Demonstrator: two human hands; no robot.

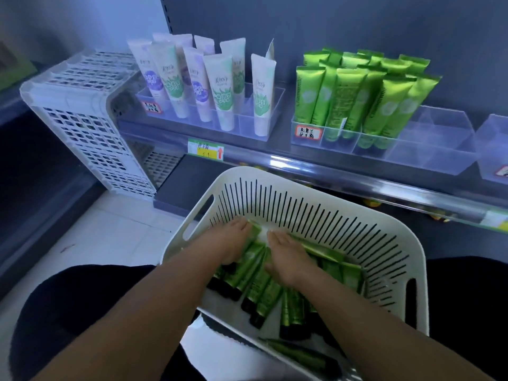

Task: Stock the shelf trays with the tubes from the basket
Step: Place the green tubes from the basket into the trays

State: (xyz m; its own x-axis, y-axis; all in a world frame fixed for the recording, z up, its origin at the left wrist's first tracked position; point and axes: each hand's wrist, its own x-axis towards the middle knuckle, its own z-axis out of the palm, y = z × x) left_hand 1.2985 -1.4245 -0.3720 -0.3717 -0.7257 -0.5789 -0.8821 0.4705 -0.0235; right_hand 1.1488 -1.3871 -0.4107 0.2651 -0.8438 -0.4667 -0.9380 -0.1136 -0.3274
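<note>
**Here, both hands reach into the basket of green tubes**

Your left hand [235,240] and right hand [286,259] lie palm-down side by side on the loose green tubes [264,295] inside the white slotted basket [412,270] on your lap. Fingers press onto the tubes; whether either has closed around one cannot be told. On the shelf [343,171] above, a clear tray [428,149] holds upright green tubes at its left, its right compartments bare.

Your left hand [233,240] and right hand [287,257] cover the green tubes [255,287] beneath, fingertips blurred; at three o'clock a clear tray [492,149] is cut off by the edge
</note>
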